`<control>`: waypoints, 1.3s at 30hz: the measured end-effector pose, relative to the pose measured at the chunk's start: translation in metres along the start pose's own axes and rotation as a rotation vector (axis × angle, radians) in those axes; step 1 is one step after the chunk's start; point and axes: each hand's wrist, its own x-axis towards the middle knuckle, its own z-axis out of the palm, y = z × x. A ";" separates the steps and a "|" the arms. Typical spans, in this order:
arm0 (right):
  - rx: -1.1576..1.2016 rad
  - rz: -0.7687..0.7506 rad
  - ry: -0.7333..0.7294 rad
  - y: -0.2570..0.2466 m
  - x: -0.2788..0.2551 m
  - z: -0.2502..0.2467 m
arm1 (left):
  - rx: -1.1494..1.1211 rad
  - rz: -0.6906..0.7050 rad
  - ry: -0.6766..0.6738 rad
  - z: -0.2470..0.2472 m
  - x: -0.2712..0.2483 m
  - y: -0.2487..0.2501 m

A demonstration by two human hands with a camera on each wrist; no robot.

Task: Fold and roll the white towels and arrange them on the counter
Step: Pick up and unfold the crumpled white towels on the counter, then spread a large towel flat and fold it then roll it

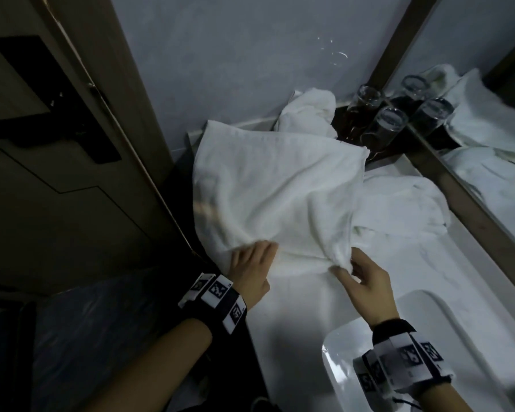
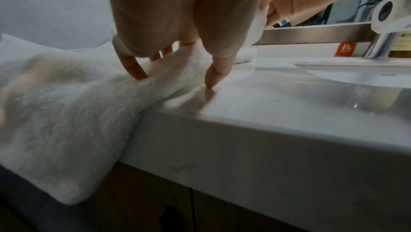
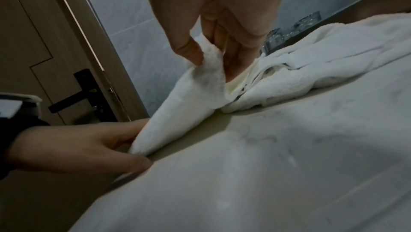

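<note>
A white towel (image 1: 274,188) lies spread over the left end of the white counter (image 1: 295,310), its left side hanging past the counter edge. My right hand (image 1: 348,267) pinches the towel's near right corner (image 3: 211,70) between thumb and fingers and lifts it a little. My left hand (image 1: 250,263) holds the near left edge; in the left wrist view the towel (image 2: 66,112) bunches between my fingers (image 2: 133,70) and thumb, whose tip touches the counter (image 2: 278,112). A crumpled towel (image 1: 306,114) sits at the back, and folded towels (image 1: 405,206) lie to the right.
Upturned glasses (image 1: 384,126) stand on a dark tray in the back corner beside the mirror (image 1: 488,129). The sink basin (image 1: 428,319) is near right, with a tap (image 2: 378,46) behind it. A wooden door (image 1: 57,144) with a black handle is close on the left.
</note>
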 end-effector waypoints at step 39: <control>-0.946 -0.110 -0.447 0.011 0.006 0.043 | 0.225 0.156 0.113 0.005 -0.027 -0.036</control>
